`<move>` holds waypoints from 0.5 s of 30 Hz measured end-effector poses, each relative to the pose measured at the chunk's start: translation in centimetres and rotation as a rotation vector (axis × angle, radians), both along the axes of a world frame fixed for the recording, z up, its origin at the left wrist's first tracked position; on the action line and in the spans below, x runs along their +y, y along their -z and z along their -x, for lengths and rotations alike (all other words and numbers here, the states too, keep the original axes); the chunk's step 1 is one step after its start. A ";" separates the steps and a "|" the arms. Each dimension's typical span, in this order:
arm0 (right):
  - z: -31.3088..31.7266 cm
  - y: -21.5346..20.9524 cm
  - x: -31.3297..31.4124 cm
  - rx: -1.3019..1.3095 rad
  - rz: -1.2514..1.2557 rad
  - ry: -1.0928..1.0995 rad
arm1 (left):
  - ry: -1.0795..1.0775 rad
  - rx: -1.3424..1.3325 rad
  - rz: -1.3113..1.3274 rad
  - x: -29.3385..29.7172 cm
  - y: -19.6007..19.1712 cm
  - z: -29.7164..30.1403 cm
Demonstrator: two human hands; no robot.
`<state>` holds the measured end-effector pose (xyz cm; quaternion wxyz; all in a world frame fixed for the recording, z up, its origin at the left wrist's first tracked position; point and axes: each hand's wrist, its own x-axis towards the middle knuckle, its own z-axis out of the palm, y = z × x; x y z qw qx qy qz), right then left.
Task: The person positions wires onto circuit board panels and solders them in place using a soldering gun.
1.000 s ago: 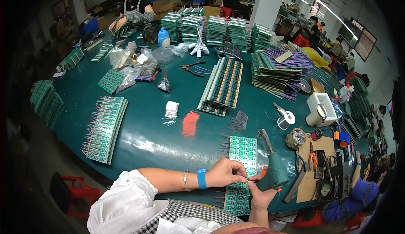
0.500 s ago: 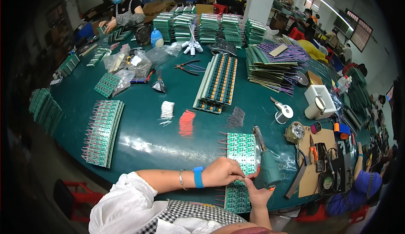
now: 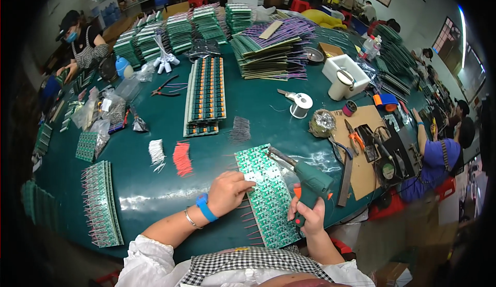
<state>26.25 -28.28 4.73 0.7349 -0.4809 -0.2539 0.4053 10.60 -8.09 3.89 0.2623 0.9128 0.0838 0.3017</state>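
A green circuit-board panel (image 3: 271, 204) lies at a slant on the table in front of me, with thin reddish wires sticking out from its left edge. My left hand (image 3: 227, 191) rests at the panel's left side, thumb and finger pinched together over it; whatever is between them is too small to make out. Gripped in my right hand (image 3: 310, 215) is the handle of a green pistol-shaped tool (image 3: 313, 178) with an orange trigger. Its long metal nozzle (image 3: 281, 157) points up and left over the panel's far end.
Beyond the panel lie small piles of white tubes (image 3: 156, 153), red tubes (image 3: 182, 157) and dark tubes (image 3: 240, 129). A wired panel stack (image 3: 103, 204) is at left, long orange-dotted boards (image 3: 206, 90) farther back. To the right are a solder spool (image 3: 301, 105), pliers (image 3: 354, 134) and cardboard (image 3: 361, 176).
My hands have parted. The right has taken hold of the pistol-shaped tool; the left has moved up along the panel. The panel now lies more tilted, and the view has turned right.
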 end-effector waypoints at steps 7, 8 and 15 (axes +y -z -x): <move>0.1 -0.1 -1.0 -0.041 0.018 -0.007 | -0.123 -0.040 -0.009 0.5 1.2 0.5; 0.2 0.1 -1.1 -0.040 0.027 0.003 | -0.112 -0.038 -0.001 0.6 1.3 0.6; -0.7 0.6 -1.5 -0.025 0.022 -0.075 | -0.141 -0.027 0.000 1.3 1.6 0.3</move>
